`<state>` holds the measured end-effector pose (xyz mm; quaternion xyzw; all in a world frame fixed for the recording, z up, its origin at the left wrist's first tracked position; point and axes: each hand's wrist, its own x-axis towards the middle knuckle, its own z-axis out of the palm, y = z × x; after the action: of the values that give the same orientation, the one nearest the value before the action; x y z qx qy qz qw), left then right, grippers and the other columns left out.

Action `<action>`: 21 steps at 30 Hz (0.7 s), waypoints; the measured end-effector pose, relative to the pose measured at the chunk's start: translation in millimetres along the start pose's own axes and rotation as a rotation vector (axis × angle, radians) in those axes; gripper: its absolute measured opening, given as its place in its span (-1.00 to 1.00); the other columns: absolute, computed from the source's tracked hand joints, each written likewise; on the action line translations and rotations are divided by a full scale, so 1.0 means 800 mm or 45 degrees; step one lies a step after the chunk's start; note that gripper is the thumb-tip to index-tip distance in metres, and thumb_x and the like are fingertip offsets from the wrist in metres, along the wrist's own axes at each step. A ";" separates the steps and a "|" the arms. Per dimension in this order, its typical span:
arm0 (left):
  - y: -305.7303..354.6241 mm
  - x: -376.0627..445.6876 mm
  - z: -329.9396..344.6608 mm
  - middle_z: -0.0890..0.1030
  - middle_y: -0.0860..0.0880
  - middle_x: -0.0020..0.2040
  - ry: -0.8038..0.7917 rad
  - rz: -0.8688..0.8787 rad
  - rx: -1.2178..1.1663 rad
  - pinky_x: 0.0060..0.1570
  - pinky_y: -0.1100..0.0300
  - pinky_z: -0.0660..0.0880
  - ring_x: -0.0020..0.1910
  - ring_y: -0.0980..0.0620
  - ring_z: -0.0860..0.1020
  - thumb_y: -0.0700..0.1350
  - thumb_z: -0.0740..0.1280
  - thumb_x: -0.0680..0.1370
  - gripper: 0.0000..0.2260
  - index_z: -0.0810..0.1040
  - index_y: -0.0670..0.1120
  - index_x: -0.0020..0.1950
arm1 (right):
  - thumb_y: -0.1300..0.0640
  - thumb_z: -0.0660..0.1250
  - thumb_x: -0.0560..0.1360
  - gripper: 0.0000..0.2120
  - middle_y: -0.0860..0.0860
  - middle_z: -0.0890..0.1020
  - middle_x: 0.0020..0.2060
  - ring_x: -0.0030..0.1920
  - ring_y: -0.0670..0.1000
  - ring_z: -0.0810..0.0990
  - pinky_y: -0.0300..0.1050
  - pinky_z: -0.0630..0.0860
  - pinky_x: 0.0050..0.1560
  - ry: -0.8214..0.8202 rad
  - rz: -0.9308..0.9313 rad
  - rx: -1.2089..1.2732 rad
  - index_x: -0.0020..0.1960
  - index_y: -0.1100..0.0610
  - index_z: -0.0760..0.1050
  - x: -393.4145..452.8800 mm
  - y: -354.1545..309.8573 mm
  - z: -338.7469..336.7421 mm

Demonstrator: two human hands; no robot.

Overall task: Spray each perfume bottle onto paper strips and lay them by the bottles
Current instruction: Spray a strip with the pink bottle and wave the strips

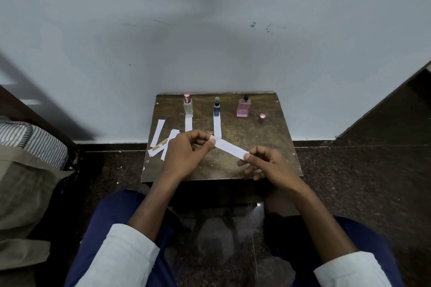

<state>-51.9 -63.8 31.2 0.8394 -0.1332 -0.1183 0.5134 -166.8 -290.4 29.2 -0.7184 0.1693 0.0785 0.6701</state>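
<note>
A small brown wooden table [263, 147] stands with its back edge right against a pale wall [210, 30]. Three perfume bottles stand in a row near that back edge. On the left is a clear bottle [188, 106] with a pink cap on. In the middle is a thin dark blue bottle [217, 107]. On the right is a pink bottle [244, 107] with its black spray top bare. Its loose pink cap [262, 118] stands just beside it, near the table's right edge. A white paper strip [188, 124] lies in front of the clear bottle, touching its base. Another strip [217, 127] lies in front of the blue bottle the same way. The spot in front of the pink bottle is bare wood. Both hands hold one more paper strip [229, 147] over the middle of the table, slanting down to the right. The left hand [186, 152] pinches its upper end with thumb and fingers. The right hand [268, 165] pinches its lower end the same way. A little pile of spare strips [161, 142] lies by the table's left edge, and some stick out past it a bit. The table's front right part has open room. A dark speckled floor [361, 182] runs on both sides of the table. A striped cloth [35, 142] lies far off to the left.
</note>
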 end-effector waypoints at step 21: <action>0.002 -0.004 -0.005 0.78 0.13 -0.06 -0.209 -0.146 -0.069 0.04 0.27 0.55 -0.03 0.27 0.70 0.08 0.51 0.60 -0.89 0.74 0.09 0.08 | 0.19 0.59 0.47 -0.87 0.17 0.75 -0.21 -0.21 0.04 0.66 -0.20 0.65 -0.15 0.202 -0.094 0.308 -0.05 0.23 0.71 -0.006 -0.023 -0.004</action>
<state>-53.5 -60.2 34.2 0.8190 -0.1233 -0.2194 0.5157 -165.0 -292.2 48.4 -0.6421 0.2034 -0.0244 0.7388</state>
